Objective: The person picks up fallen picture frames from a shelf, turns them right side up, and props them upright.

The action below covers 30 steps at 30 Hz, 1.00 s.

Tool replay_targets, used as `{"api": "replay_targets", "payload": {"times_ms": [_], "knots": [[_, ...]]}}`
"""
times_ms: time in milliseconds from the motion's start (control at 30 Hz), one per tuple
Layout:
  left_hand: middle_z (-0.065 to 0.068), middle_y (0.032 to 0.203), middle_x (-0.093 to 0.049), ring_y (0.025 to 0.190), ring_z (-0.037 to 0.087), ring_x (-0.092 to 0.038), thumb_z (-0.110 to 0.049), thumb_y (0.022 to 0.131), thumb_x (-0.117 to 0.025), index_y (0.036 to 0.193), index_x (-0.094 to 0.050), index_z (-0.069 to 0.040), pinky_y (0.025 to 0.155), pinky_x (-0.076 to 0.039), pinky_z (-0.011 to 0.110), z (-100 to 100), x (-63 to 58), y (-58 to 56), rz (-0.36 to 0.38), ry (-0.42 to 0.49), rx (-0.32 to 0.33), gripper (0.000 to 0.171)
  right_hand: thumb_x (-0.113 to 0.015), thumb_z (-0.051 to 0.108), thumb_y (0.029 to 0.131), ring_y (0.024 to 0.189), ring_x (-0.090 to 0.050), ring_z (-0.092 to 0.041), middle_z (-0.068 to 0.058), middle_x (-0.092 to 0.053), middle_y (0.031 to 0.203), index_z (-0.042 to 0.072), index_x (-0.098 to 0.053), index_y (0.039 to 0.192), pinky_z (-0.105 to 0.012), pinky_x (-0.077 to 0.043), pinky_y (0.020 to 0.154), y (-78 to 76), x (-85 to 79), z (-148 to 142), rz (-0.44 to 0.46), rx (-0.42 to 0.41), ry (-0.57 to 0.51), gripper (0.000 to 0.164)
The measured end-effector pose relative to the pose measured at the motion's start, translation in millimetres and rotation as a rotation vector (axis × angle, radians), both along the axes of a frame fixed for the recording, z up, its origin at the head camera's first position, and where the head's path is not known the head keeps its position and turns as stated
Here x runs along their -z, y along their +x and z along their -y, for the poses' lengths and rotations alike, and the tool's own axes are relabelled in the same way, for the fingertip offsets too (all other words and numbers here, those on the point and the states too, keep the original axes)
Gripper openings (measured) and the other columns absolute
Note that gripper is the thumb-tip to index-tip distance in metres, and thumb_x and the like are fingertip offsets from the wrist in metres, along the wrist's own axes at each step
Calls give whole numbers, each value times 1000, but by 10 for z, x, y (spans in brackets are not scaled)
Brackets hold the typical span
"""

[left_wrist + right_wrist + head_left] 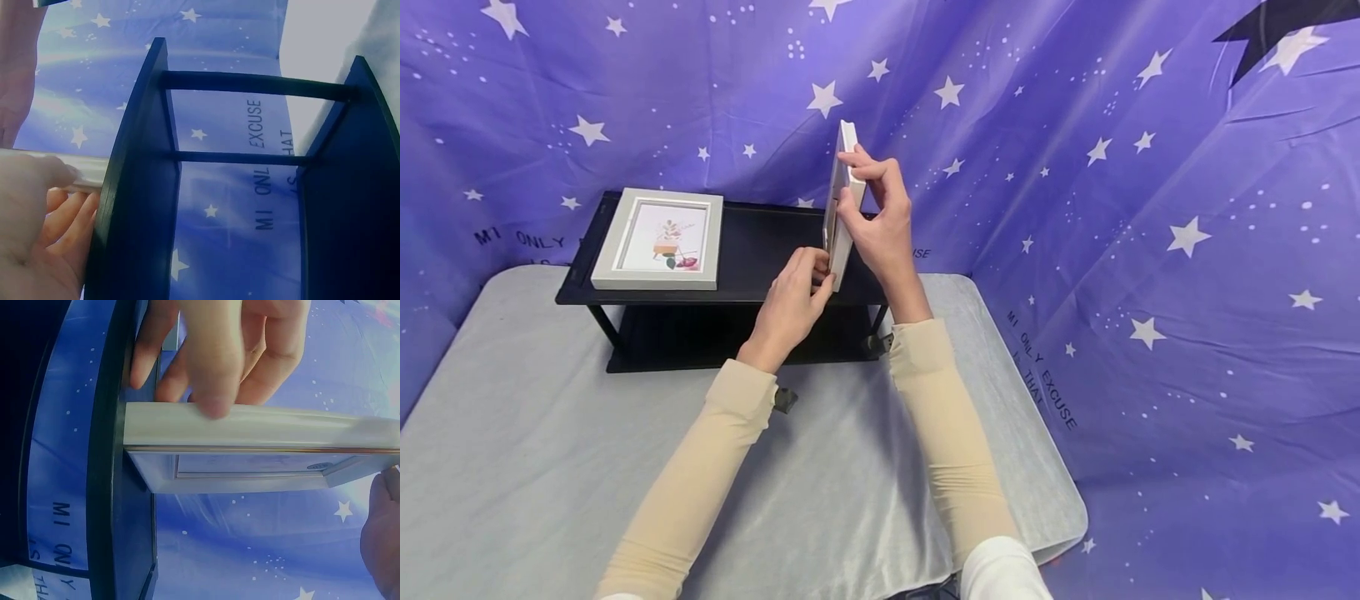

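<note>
A person had a white picture frame (842,247) up on its narrow end, a little right of the upper middle of the head view, over the right part of a black shelf (760,242). In the right wrist view its lower end came right up to the shelf's top board; whether it bore weight there could not be told.

The left hand (792,293) gripped low, its thumb on one side and fingers on the other, pinching the frame's bottom part. That low grip probably steadied the foot. The right hand (886,218) held higher, with the thumb and bent fingers pinching the near edge and the fingers slightly parted, likely to stop so thin an upright thing from tipping. Between them, the two grips seemed meant to govern its lean and turn.

Turned nearly edge-on in the head view, the frame showed little of its face; the right wrist view gave a recessed panel with a small oval mark, too unclear to read as front or back.

At the left of the head view, a second frame (658,235) lay flat on the shelf, print upward, where its broad back presumably made it stable. The shelf itself stood on the grey cloth (820,508), against a starry purple curtain (1150,250).
</note>
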<state>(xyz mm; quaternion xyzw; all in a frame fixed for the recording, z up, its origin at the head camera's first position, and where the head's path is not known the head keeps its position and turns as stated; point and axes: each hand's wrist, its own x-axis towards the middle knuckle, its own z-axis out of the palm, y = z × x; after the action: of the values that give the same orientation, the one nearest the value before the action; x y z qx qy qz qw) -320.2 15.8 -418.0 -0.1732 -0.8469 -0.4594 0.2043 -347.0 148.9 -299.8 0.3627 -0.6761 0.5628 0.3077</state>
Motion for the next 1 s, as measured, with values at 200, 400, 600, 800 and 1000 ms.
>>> {"api": "replay_targets", "payload": {"times_ms": [200, 400, 600, 800, 1000], "knots": [[12, 122, -64, 105, 24, -70, -14, 110, -57, 129, -62, -5, 89, -62, 43, 97, -56, -20, -33, -80, -21, 22, -58, -13, 94, 151, -48, -49, -35, -66, 134, -15, -52, 111, -38, -43, 124, 1, -1, 20, 5, 6, -3, 19], [10, 136, -60, 112, 25, -71, -24, 109, -60, 141, -59, -11, 82, -61, 52, 153, -92, -30, 26, -172, -49, 34, -58, -14, 94, 150, -48, -49, -35, -67, 134, -15, -52, 111, -36, -41, 126, 11, 1, 51, 11, 5, 7, 18], [10, 140, -59, 107, 28, -71, -26, 109, -61, 144, -57, -13, 78, -61, 52, 162, -80, -44, 49, -204, -67, 38, -58, -13, 95, 151, -48, -47, -34, -67, 134, -15, -52, 112, -36, -42, 125, 7, 5, 61, 20, 3, 8, 18], [10, 138, -61, 99, 28, -70, -28, 109, -61, 142, -58, -14, 75, -59, 51, 160, -48, -54, 36, -224, -82, 35, -57, -13, 94, 151, -49, -45, -35, -67, 133, -15, -52, 111, -37, -43, 124, -13, 25, 33, 26, 6, -12, 18], [8, 129, -69, 99, 27, -72, -25, 110, -61, 136, -61, -15, 74, -60, 51, 188, -47, -55, -15, -247, -108, 29, -56, -13, 94, 150, -49, -46, -37, -66, 132, -16, -52, 110, -38, -42, 125, -25, 25, 3, 19, 2, -20, 17]]}}
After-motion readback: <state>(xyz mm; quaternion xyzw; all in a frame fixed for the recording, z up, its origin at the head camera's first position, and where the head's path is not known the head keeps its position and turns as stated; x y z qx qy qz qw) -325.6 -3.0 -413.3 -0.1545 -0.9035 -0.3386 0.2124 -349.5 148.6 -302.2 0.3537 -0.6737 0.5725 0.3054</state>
